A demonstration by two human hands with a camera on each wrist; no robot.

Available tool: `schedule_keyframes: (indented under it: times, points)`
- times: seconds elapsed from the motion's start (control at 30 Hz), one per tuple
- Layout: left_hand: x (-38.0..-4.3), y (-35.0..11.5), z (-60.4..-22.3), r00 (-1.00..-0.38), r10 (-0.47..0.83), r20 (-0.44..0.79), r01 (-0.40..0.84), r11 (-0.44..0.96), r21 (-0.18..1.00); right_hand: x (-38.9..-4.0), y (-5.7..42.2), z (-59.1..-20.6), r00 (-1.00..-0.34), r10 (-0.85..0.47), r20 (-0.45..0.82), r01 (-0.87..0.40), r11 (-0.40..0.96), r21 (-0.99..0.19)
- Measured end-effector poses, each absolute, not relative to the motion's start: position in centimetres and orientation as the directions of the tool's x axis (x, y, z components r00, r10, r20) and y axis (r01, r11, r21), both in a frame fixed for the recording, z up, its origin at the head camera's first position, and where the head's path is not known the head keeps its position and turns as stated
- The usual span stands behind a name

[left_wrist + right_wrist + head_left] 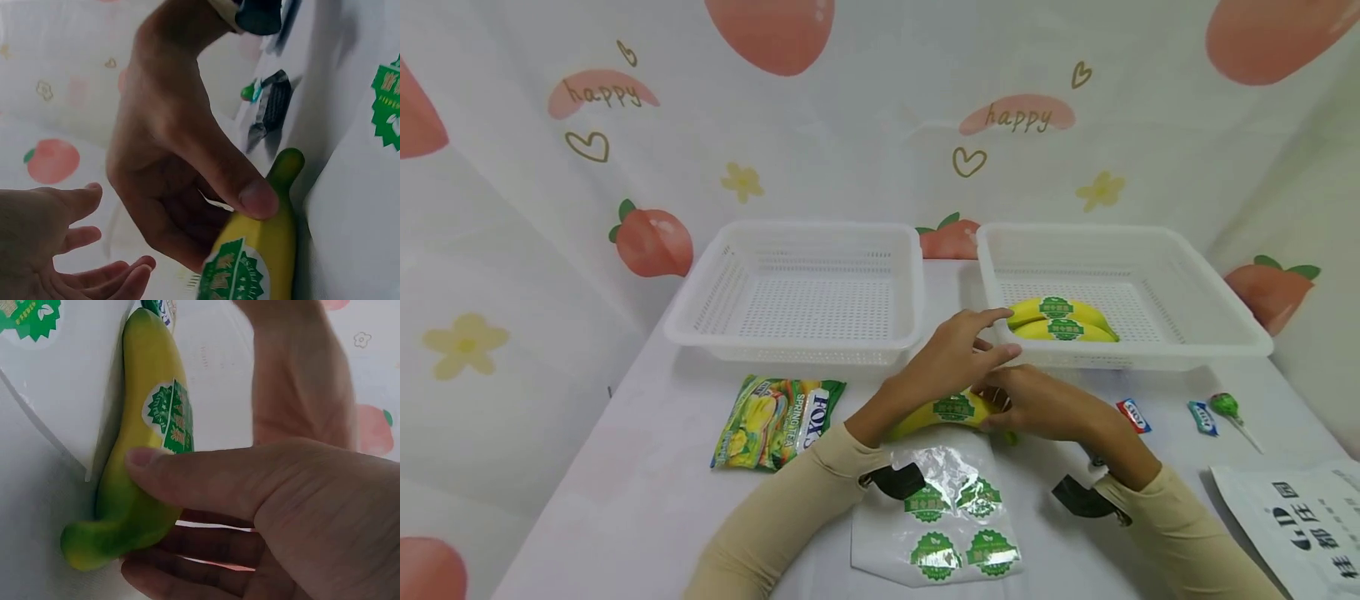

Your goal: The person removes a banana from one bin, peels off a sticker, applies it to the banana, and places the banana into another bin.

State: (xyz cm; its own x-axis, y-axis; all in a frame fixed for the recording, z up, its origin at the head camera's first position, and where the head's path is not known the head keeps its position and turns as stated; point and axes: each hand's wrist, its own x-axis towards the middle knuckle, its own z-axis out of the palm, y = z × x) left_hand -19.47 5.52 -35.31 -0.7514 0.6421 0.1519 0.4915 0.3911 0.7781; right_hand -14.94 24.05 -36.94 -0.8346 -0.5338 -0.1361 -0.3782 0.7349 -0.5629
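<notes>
A yellow banana (917, 419) with a green round sticker (180, 422) lies at the top end of a sticker sheet (880, 533). My right hand (1037, 404) grips it near the green stem end, thumb on the near side and fingers behind, as the right wrist view shows. Just above the banana my left hand (951, 354) reaches across with loosely spread fingers and nothing in them. Its fingertips come close to the near left corner of the right white basket (1187, 357). In that basket rest two stickered bananas (1060, 321).
Left of the sheet lies a green FOX'S candy bag (775, 423). Another white basket (793, 342) stands behind it. On the right are a red wrapped candy (1133, 415), a blue one (1202, 418), a green lollipop (1225, 406) and a printed white bag (1292, 517).
</notes>
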Motion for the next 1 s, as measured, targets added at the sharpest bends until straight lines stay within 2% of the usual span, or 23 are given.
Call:
schedule_keyframes:
  times: [0.2, 0.47, 0.57, 0.7, 0.87, 1.0]
  points:
    - [-20.4, 6.3, -36.0, -0.78, 0.611, 0.134, 0.451, 0.401, 0.798, -14.1, 24.5, -35.2, -0.848, -0.507, -0.154, -0.378, 0.783, -0.494]
    - [-20.6, 6.6, -36.4, -0.78, 0.604, 0.163, 0.452, 0.363, 0.815, -11.2, 28.8, -29.5, -0.909, -0.378, -0.175, -0.271, 0.856, -0.44]
    - [-20.6, 6.8, -36.5, -0.781, 0.6, 0.17, 0.457, 0.364, 0.812, -11.0, 31.3, -27.6, -0.933, -0.343, -0.106, -0.269, 0.864, -0.426]
    - [-20.6, 6.9, -36.6, -0.787, 0.592, 0.172, 0.441, 0.346, 0.828, -12.1, 34.0, -25.5, -0.961, -0.276, -0.017, -0.245, 0.877, -0.413]
    - [-20.5, 7.0, -36.7, -0.787, 0.594, 0.168, 0.415, 0.308, 0.856, -15.3, 36.0, -23.7, -0.984, -0.179, -0.021, -0.157, 0.909, -0.385]
    - [-20.4, 7.0, -36.6, -0.793, 0.59, 0.153, 0.404, 0.321, 0.857, -18.5, 37.1, -23.2, -0.985, -0.165, -0.053, -0.132, 0.911, -0.391]
